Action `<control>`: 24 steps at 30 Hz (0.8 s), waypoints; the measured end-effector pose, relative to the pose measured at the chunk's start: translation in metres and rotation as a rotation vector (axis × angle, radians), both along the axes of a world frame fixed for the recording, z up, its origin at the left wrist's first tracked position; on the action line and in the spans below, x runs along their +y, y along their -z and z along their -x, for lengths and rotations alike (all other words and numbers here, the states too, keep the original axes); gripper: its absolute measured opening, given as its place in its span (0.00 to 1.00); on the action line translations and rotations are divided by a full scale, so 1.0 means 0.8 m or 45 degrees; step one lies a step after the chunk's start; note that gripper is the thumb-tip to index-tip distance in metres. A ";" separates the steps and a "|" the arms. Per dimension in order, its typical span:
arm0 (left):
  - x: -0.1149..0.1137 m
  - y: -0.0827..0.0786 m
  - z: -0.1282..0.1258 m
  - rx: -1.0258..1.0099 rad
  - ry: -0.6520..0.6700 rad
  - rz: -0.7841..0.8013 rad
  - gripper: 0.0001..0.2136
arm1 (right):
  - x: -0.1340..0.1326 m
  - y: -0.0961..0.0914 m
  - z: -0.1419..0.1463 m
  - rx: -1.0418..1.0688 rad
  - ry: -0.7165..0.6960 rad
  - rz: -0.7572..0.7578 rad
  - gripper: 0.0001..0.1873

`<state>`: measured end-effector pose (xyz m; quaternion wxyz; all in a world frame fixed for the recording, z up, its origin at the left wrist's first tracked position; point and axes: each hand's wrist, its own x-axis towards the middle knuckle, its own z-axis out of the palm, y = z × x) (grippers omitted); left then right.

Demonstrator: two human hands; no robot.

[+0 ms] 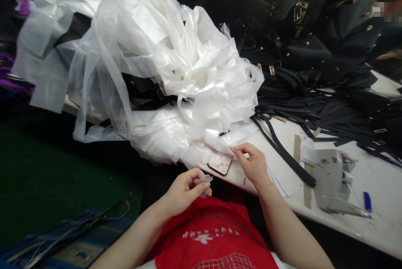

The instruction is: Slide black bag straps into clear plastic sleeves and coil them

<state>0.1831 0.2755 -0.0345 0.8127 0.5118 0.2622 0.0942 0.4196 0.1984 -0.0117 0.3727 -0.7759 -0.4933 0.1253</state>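
A large heap of white translucent plastic strips covers the left and middle of the table and hangs over its edge. My right hand pinches the end of a plastic strip at the front of the heap. Close above my lap, my left hand is closed around a small crumpled piece of plastic. A phone with a black rim lies between my hands at the table edge, partly under the strips.
Black bags or panels with gold buckles are piled behind. Black straps, a clear plastic tape dispenser and a blue object lie on the white table at right. A blue crate stands at lower left.
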 end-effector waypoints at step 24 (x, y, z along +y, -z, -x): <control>-0.009 -0.073 -0.040 0.023 0.152 -0.852 0.12 | -0.071 -0.042 -0.038 -0.111 0.120 0.049 0.15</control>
